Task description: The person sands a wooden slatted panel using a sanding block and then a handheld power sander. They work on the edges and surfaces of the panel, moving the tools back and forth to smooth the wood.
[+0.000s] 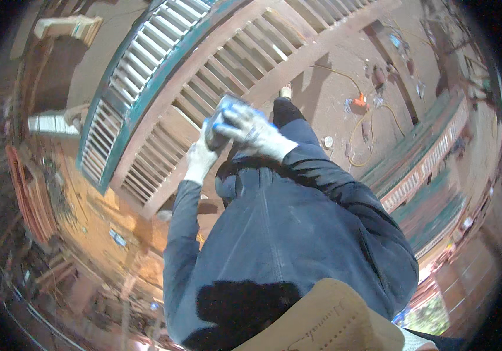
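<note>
White work gloves with blue on the fingers cover both my hands. A dark grey, block-shaped object [217, 139] is held between them, close in front of my body. Its exact kind is blurred. My left hand [201, 153] is closed around its near left side. From the right, my right hand [255, 133] grips its upper part with bent fingers. Just beyond the hands lies a long brown wooden louvered shutter [265, 81], its slats running across between two rails. The hands and the object overlap its near rail in the picture; contact cannot be told.
A second louvered panel with a teal frame and pale slats [139, 54] lies beyond the brown one. An orange cord connector [361, 102] and yellow cord lie on the floor at right. More green and brown slatted panels [420, 158] are stacked at far right. Wood pieces [57, 272] lie at lower left.
</note>
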`<state>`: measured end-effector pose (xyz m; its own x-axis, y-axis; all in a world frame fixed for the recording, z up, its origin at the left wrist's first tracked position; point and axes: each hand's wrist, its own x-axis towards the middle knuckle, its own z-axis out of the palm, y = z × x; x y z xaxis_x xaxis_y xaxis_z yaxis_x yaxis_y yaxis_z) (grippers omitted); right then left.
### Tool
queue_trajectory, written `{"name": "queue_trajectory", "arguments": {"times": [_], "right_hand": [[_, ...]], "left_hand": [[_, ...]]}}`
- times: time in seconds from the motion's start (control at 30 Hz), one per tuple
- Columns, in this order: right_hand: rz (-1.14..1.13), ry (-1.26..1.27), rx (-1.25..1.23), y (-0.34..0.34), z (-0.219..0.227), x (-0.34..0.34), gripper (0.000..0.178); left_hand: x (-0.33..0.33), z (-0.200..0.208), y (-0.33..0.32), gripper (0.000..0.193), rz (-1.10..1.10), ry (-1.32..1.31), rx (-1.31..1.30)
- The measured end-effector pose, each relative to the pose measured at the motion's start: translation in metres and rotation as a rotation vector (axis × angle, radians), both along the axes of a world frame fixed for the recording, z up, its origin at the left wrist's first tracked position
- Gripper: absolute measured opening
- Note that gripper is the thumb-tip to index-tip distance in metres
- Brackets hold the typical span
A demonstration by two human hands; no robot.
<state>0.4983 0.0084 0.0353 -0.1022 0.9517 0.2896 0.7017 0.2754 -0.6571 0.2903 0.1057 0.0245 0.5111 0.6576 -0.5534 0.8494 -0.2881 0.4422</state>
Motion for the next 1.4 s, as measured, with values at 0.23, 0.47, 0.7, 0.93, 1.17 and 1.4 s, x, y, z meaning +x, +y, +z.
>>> {"name": "queue_trajectory", "arguments": {"times": [0.23,0.47,0.7,0.93,1.17,1.4], "right_hand": [[-0.077,-0.235,-0.210,-0.013,0.003,0.161,0.084],[0.187,-0.626,-0.210,0.030,0.011,0.284,0.069],[0.246,-0.188,-0.148,0.039,-0.003,0.208,0.057],[0.054,-0.290,-0.045,0.100,-0.024,0.155,0.034],[0.003,-0.107,-0.187,0.075,-0.019,0.145,0.031],[0.003,-0.135,-0.232,0.107,-0.018,0.153,0.039]], "left_hand": [[0.186,-0.018,-0.024,0.093,-0.033,-0.031,-0.048],[0.320,-0.023,-0.039,0.062,-0.051,-0.059,-0.033],[0.230,-0.013,-0.030,0.058,-0.034,0.008,0.042],[0.186,-0.017,0.066,0.059,-0.157,0.153,0.029],[0.185,-0.004,0.055,0.043,-0.249,0.176,0.057],[0.210,0.017,0.090,0.045,-0.310,0.290,0.055]]}}
